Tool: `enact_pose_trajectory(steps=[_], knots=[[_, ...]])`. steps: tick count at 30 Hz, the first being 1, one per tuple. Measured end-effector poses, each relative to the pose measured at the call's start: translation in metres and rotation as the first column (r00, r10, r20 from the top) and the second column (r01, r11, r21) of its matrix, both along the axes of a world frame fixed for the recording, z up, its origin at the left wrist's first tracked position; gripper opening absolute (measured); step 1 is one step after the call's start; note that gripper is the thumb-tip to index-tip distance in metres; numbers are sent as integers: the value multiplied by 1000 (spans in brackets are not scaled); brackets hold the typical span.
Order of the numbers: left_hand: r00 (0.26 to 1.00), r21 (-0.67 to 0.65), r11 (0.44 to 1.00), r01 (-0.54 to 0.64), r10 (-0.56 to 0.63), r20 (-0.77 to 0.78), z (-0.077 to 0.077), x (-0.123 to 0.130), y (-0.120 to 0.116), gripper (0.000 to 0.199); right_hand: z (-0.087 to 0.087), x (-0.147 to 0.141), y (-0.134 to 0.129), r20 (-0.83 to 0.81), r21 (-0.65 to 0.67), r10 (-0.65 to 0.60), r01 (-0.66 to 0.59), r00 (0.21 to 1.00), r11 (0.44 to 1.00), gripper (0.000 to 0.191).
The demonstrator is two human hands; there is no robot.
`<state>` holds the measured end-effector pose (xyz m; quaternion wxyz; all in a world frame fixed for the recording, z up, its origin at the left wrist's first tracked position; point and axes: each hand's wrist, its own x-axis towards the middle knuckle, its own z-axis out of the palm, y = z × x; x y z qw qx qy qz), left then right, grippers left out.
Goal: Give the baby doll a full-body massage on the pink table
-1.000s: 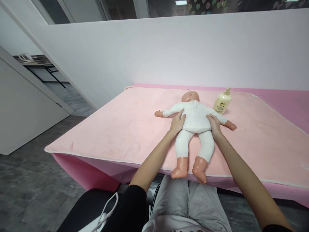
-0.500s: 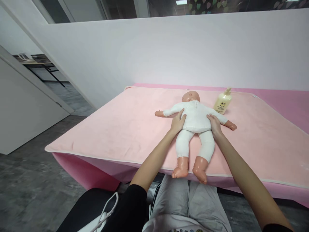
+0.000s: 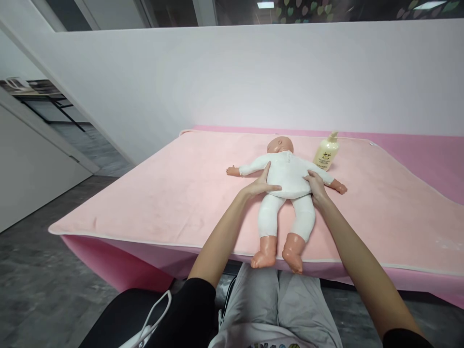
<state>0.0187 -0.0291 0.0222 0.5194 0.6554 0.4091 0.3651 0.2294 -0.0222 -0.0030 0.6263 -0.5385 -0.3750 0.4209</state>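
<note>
A baby doll [image 3: 289, 174] in a white long-sleeved outfit lies on its back on a pink blanket [image 3: 174, 193]. Its head is at the far side, its arms are spread, and its bare feet reach the near edge. My left hand [image 3: 261, 185] holds the doll's waist from the left, the thumb lying across the lower belly and the forefinger pointing up along the side. On the opposite side, my right hand [image 3: 316, 188] grips the waist, fingertips on the white cloth. Fingers tucked against or beneath the torso are partly hidden.
A pale yellow pump bottle [image 3: 326, 152] stands just beyond the doll's outstretched arm on the right. Behind the table rises a white wall [image 3: 232, 77]. A black chair [image 3: 119, 319] with a white cable is at the lower left.
My left hand has shifted, its thumb now stretched across the doll's lower belly instead of higher up along the side. The right hand stays at the waist. The whole view has shifted slightly.
</note>
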Motion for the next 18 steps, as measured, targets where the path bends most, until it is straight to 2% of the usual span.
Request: enact_pose_trajectory(steps=[2,6,11,14,18], knots=[[999,31,999,34,-34,-4,2,-3,-5,122,5,0,-2,-35,-45,-33,32,999,998,36],[1000,64,998,9,-11,18,4,2,-12,107,10,2,-4,-55,-25,-119,117,991,993,33],[988,-159,982,104,-83,130,4,9,-11,120,7,3,-3,-13,-20,-156,156,988,988,32],[966,-262,955,140,-73,249,1,10,-5,123,6,1,-4,79,9,-161,161,984,987,32],[951,-326,935,136,-32,306,-2,10,1,126,7,-1,-6,177,22,-152,151,972,988,35]])
